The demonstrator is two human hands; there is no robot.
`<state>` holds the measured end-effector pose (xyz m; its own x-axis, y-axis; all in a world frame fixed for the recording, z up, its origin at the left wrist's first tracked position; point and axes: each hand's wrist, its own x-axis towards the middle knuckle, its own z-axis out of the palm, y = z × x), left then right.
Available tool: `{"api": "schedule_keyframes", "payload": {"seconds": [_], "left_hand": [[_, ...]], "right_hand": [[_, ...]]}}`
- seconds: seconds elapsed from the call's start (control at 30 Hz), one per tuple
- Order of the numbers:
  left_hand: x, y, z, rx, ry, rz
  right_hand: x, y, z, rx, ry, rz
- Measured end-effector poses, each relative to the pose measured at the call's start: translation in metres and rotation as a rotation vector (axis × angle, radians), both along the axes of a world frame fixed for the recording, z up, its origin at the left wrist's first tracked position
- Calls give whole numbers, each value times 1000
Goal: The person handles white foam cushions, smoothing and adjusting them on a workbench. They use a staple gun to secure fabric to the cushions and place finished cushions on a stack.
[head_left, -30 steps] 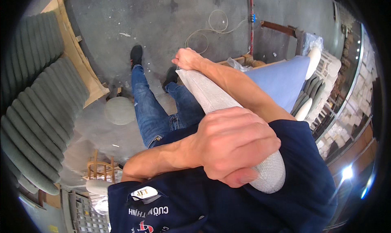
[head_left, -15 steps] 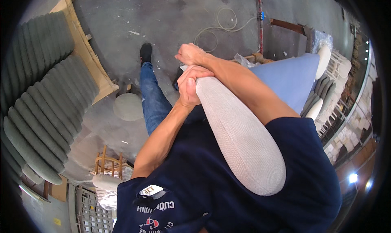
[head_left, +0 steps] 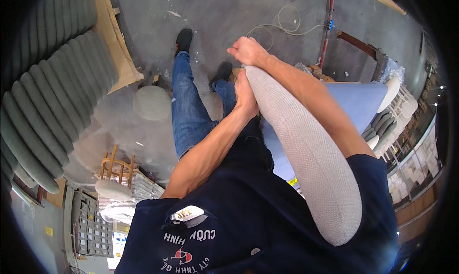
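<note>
A light grey fabric-covered cushion (head_left: 306,145), seen edge-on, stretches from the hands back to the right side of my chest, its near end wide and rounded. My left hand (head_left: 245,92) is closed on the narrow far end, with most of its fingers hidden behind the fabric. Just beyond that tip, my right hand (head_left: 249,51) is closed, its fingers curled in. Whatever it pinches there is hidden. My right forearm runs along the cushion's right side.
Rows of dark grey cushions (head_left: 52,101) stand at the left by a wooden board (head_left: 117,44). A round pale-topped stool (head_left: 152,102) is left of my legs. A blue-covered surface (head_left: 354,99) lies at right. Beyond are a coiled hose (head_left: 287,30) and red pipe (head_left: 327,34).
Both hands and the cushion have moved a little to the right. My left hand has shifted from over the cushion's tip to its left side. The view has also shifted.
</note>
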<state>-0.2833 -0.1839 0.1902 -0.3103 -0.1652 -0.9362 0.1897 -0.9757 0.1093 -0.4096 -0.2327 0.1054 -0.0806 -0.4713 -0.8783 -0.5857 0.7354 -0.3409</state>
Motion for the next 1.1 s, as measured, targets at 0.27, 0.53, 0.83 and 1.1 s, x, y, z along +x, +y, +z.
{"api": "schedule_keyframes", "payload": {"seconds": [0.27, 0.53, 0.83, 1.1], "left_hand": [[-6, -1, -14, -5, -34, -77], [-20, -1, -23, 106, -124, 1], [8, -3, -42, -90, -111, -355], [12, -116, 137, -1564, 412, -158]], "right_hand": [[-3, 1, 0, -35, -7, 25], [-6, 8, -22, -80, -14, -24], [3, 0, -1, -17, 60, 86], [5, -1, 3, 57, 23, -30]]}}
